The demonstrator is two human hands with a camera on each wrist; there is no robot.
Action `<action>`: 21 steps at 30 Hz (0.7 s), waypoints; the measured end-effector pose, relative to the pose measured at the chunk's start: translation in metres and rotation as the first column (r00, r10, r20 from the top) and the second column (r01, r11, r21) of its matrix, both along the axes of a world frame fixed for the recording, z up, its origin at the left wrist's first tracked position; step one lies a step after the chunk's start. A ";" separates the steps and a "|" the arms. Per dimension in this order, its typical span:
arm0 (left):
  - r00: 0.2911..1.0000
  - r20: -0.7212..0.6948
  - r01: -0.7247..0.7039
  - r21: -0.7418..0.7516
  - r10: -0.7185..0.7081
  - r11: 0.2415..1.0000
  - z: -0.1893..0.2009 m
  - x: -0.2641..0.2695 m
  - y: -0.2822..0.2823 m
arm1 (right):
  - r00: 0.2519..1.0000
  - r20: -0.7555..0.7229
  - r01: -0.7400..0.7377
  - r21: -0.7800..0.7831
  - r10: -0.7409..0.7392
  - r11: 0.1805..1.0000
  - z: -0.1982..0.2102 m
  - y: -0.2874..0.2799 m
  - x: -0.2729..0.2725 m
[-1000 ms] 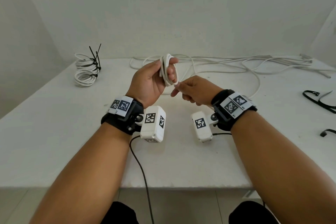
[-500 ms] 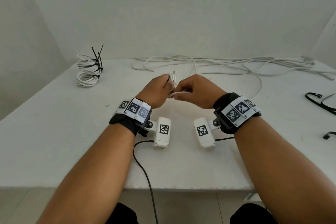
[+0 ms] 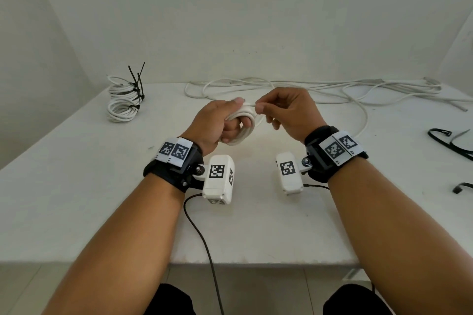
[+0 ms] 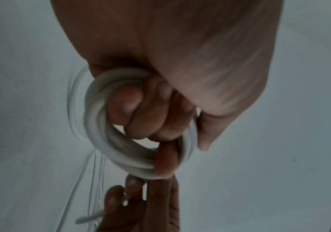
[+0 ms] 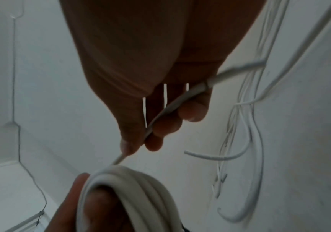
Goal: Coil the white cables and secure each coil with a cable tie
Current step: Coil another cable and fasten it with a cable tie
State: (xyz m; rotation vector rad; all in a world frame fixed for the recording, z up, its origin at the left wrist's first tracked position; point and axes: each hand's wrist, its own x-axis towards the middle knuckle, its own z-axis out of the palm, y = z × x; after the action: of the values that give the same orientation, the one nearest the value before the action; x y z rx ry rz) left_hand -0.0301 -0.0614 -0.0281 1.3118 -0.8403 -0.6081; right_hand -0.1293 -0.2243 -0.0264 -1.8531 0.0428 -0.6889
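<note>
A small coil of white cable (image 3: 243,125) (image 4: 103,125) (image 5: 124,191) is held above the table's middle by my left hand (image 3: 225,123), whose fingers curl through the loops. My right hand (image 3: 279,115) pinches the free strand of the same cable (image 5: 172,106) between thumb and fingers, right beside the coil. The strand runs on through the right palm to the loose white cables (image 3: 332,92) spread along the table's far edge. Black cable ties (image 3: 450,143) lie at the right edge.
Two finished white coils (image 3: 122,102) bound with black ties stand stacked at the far left of the white table (image 3: 76,199). A dark wire (image 3: 202,238) hangs from my left wrist camera over the front edge. A wall rises right behind the table.
The coil went from upright in my raised left hand, down while both hands met, to lying flatter now. My right hand has risen and draws the strand over the top of the coil.
</note>
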 end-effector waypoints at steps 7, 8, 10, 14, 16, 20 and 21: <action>0.982 -0.188 -0.023 -0.273 -0.030 0.962 -0.001 0.003 -0.004 | 0.995 -0.049 -0.079 0.184 0.089 0.980 -0.008 0.018 0.007; 0.974 -0.223 -0.026 -0.298 -0.043 0.954 -0.001 0.002 -0.004 | 0.992 -0.048 -0.103 0.218 0.116 0.970 -0.006 0.019 0.007; 0.961 -0.271 -0.045 -0.319 -0.046 0.947 -0.001 0.002 -0.005 | 0.987 -0.044 -0.141 0.244 0.156 0.960 -0.005 0.020 0.006; 0.952 -0.304 -0.065 -0.332 -0.042 0.941 -0.003 -0.002 -0.009 | 0.987 -0.023 -0.146 0.242 0.156 0.959 -0.007 0.021 0.007; 0.957 -0.290 -0.069 -0.311 -0.025 0.948 -0.002 -0.004 -0.010 | 0.995 0.008 -0.100 0.215 0.101 0.971 -0.006 0.020 0.008; 0.979 -0.170 -0.136 -0.122 0.115 0.983 -0.005 0.000 -0.009 | 0.999 0.035 0.025 0.115 -0.029 0.993 -0.002 0.013 0.007; 0.981 -0.118 -0.157 -0.046 0.151 0.986 -0.007 0.003 -0.008 | 0.998 0.016 0.055 0.079 -0.056 0.995 -0.003 0.011 0.007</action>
State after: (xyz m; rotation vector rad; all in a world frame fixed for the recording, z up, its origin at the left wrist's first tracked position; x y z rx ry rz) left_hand -0.0273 -0.0693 -0.0347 1.2670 -0.6510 -0.5282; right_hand -0.1219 -0.2138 -0.0291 -1.7753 0.1085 -0.7330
